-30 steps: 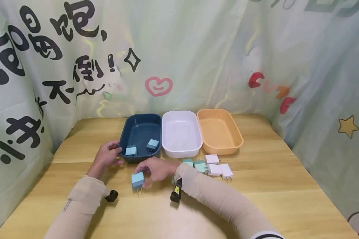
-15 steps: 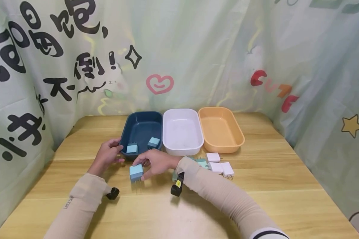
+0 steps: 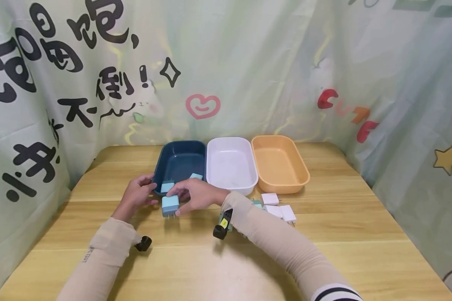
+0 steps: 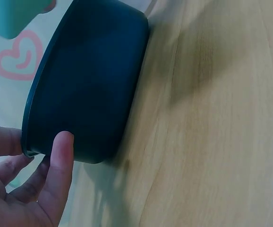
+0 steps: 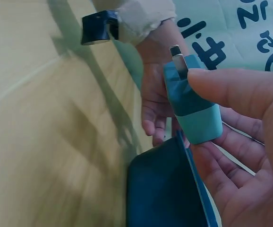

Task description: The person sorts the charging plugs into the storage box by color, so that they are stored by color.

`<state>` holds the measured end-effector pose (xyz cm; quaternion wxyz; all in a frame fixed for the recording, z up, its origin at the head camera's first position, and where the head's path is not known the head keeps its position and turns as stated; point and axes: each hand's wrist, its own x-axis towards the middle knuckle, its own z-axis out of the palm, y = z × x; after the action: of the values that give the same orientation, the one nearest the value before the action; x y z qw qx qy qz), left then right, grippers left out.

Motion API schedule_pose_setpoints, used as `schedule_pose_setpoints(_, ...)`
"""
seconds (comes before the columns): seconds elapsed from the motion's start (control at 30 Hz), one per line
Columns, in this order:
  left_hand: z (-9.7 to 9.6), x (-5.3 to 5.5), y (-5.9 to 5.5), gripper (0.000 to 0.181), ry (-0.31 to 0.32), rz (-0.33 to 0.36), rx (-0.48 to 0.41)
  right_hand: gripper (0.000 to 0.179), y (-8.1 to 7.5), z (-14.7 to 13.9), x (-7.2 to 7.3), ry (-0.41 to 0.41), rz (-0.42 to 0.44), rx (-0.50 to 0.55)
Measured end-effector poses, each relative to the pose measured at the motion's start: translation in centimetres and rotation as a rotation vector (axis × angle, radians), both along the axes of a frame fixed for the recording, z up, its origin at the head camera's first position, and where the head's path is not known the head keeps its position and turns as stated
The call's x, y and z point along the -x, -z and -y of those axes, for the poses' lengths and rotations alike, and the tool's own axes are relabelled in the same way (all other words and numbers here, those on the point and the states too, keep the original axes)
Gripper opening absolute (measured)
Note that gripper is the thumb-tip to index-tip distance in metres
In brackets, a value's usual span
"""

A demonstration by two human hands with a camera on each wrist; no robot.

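My right hand point(image 3: 201, 193) pinches a two-tone blue plug-in charger point(image 3: 170, 206) between thumb and fingers. In the right wrist view that charger point(image 5: 195, 106) hangs above the dark blue bin point(image 5: 162, 189), its metal prongs pointing away from the bin. At the bin's near left corner, my left hand point(image 3: 137, 194) grips the rim. The left wrist view shows the left hand's fingers point(image 4: 61, 158) against the outer wall of the dark blue bin point(image 4: 89, 85). Inside the bin lie two more blue chargers, one at left point(image 3: 167, 186) and one at right, partly behind my right hand.
A white bin point(image 3: 231, 163) and an orange bin point(image 3: 280, 165) stand in a row right of the blue one. In front of them lie several white chargers point(image 3: 270, 199) and pale green chargers point(image 3: 257, 203), the green ones partly hidden by my right forearm. A printed curtain point(image 3: 248, 62) hangs behind.
My right hand has carried the blue charger forward and up, from over the bare tabletop to the bin's front edge. The left hand has stayed at the bin's corner.
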<state>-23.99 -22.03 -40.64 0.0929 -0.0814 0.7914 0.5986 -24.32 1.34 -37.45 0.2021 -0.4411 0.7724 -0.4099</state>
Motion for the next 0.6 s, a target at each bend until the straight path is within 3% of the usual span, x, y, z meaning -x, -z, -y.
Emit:
schedule_pose_setpoints(0.33, 0.0, 0.1, 0.2, 0.051, 0.001, -0.014, -0.010, 0.051, -0.8, 0.1, 1.2, 0.071, -0.065, 0.001)
schedule_pose_setpoints(0.6, 0.0, 0.0, 0.3, 0.051, -0.003, -0.022, -0.034, 0.053, -0.3, 0.1, 2.4, 0.118, -0.059, 0.010)
